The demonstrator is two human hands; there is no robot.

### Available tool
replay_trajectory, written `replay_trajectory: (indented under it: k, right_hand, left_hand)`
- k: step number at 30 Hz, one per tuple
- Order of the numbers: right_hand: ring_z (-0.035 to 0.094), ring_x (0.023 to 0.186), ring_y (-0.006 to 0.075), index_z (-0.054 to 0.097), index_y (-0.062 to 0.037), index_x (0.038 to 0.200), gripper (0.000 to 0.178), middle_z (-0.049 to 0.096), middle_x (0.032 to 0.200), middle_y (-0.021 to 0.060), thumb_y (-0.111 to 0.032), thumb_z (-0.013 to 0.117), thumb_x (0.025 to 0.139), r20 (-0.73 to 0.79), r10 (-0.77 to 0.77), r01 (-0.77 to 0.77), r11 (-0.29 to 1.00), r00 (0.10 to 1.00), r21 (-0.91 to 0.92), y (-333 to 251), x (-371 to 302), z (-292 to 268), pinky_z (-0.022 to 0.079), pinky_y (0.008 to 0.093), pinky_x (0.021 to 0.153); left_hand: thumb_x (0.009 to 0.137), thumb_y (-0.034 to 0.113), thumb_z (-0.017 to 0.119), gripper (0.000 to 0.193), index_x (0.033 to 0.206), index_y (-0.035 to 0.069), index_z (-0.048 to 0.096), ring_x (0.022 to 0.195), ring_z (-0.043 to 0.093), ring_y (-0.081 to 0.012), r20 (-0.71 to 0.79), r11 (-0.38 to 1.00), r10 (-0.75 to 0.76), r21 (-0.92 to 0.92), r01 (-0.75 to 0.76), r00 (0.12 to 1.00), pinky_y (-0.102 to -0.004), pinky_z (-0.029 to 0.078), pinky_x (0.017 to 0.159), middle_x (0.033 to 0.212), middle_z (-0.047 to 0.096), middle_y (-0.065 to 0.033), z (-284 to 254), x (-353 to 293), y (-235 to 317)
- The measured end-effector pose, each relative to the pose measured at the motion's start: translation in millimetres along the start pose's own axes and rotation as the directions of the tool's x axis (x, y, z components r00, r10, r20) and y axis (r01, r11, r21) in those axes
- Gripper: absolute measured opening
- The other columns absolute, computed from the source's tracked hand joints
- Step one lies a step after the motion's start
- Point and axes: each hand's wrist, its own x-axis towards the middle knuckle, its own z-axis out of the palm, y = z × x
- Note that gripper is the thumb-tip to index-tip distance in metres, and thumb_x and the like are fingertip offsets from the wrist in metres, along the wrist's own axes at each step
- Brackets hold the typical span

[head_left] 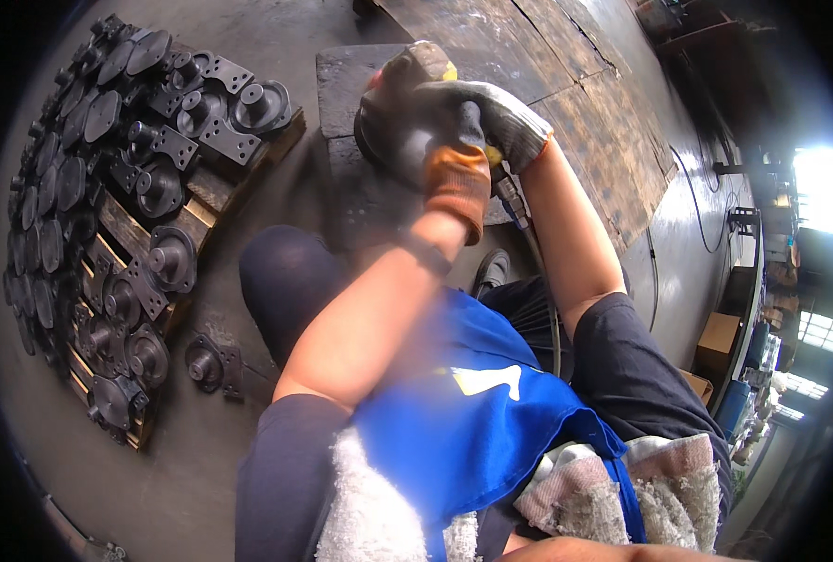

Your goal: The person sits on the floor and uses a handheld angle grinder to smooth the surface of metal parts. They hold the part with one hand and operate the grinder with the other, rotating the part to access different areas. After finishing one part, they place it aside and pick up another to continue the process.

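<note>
My right hand (505, 117), in a white knitted glove, is closed round a yellow-and-grey hand-held air grinder (424, 64). From its rear, a metal hose fitting (508, 195) points back toward me. My left hand (457, 173) wears an orange-cuffed glove with a dark coating and is just below and left of the right one. It looks closed, thumb raised, but haze covers its fingers and whatever they grip. Left of both hands, a dark rounded shape (379, 131) lies over a dark slab (341, 70); blur hides its details.
At left, a wooden pallet (212, 195) carries several piled dark metal flanges with round hubs and drilled plates. One similar flange (206, 363) lies on the floor beside it. Worn wooden boards (613, 140) extend to the right. An air hose (549, 314) runs along my body. Cardboard boxes (716, 339) stand far right.
</note>
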Motion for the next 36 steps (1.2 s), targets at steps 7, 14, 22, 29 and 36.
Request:
replay_trajectory:
  k: [7,14,22,29,36]
  right_hand:
    - [0.062,0.104,0.0191,0.057,0.0006,0.124,0.032,0.063,0.119,0.0111,-0.008,0.046,0.096,-0.204,0.464,-0.223,0.709,0.862,0.669,-13,-34,8,0.051,0.0313,0.091]
    - [0.060,0.104,0.0164,0.059,0.0017,0.121,0.030,0.063,0.117,0.0078,-0.011,0.047,0.097,-0.191,0.220,-0.091,0.850,0.957,0.519,35,-16,-11,0.050,0.0305,0.092]
    - [0.064,0.092,0.0156,0.062,0.0014,0.117,0.029,0.067,0.107,0.0076,-0.015,0.050,0.097,-0.183,0.307,-0.083,0.685,0.934,0.724,12,-22,-2,0.053,0.0282,0.084]
    - [0.058,0.104,0.0127,0.059,-0.0021,0.124,0.033,0.063,0.117,0.0071,-0.010,0.052,0.093,-0.187,0.184,-0.150,0.972,0.965,0.181,15,-23,-3,0.046,0.0285,0.095]
    - [0.058,0.106,0.0168,0.066,-0.0174,0.121,0.035,0.063,0.119,0.0067,-0.010,0.061,0.087,0.060,0.088,-0.097,0.980,0.994,0.176,11,-23,4,0.041,0.0326,0.100]
  left_hand:
    - [0.093,0.057,0.047,0.061,0.096,0.000,0.067,0.093,0.066,-0.0329,0.202,0.944,-0.114,-0.283,0.170,0.973,-0.0379,0.051,0.077,0.093,0.070,-0.0173,5,-1,24]
    - [0.099,0.039,0.042,0.042,0.094,0.005,0.067,0.083,0.068,-0.0298,0.181,0.922,0.162,0.322,-0.214,0.970,-0.0360,0.053,0.070,0.088,0.070,-0.0156,-3,13,17]
    - [0.101,0.038,0.032,0.047,0.095,0.009,0.069,0.081,0.069,-0.0269,0.291,0.872,0.140,0.416,-0.257,0.946,-0.0360,0.053,0.071,0.089,0.071,-0.0124,-21,12,29]
    - [0.095,0.019,0.046,0.025,0.093,0.007,0.067,0.080,0.067,-0.0297,0.149,0.879,0.181,0.419,-0.228,0.972,-0.0362,0.053,0.069,0.086,0.069,-0.0143,-15,-9,25]
    - [0.091,0.012,0.048,0.018,0.102,0.007,0.061,0.084,0.065,-0.0286,-0.170,0.931,0.249,0.312,-0.188,0.953,-0.0358,0.052,0.074,0.092,0.067,-0.0113,30,-37,-12]
